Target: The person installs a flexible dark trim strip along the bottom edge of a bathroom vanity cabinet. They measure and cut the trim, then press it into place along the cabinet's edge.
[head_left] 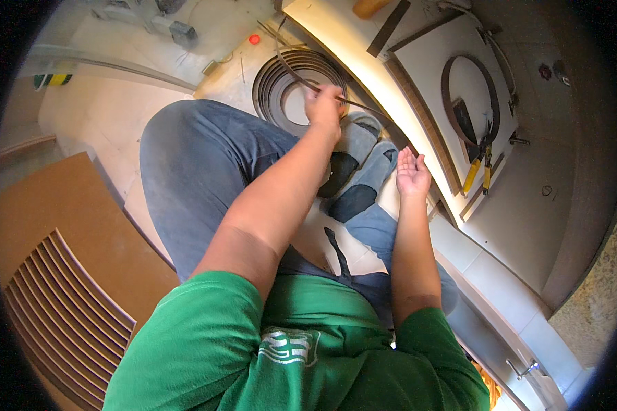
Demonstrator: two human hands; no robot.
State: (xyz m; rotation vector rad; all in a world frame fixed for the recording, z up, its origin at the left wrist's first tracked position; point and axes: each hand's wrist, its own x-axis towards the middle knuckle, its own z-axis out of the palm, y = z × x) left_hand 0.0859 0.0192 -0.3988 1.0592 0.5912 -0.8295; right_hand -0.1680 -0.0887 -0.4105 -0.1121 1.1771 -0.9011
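My left hand (324, 106) is closed around a thin dark brown edging strip (360, 105), slightly blurred by motion. One end of the strip arcs back over a loose coil of the same banding (262, 88) lying on the floor beyond my knee. From my fingers the strip runs right, toward the long edge of a pale panel (353, 51). My right hand (413, 172) is beside that panel's edge, palm up with its fingers stretched out, and nothing shows in it. Below and between the hands are my grey shoes (376, 171).
Yellow-handled cutters (485, 164) and a ring of dark strip (445, 85) rest on a white surface at right. A brown board (62, 198) and a slatted piece (68, 322) lie at lower left. A small red cap (254, 39) sits on the floor near the coil.
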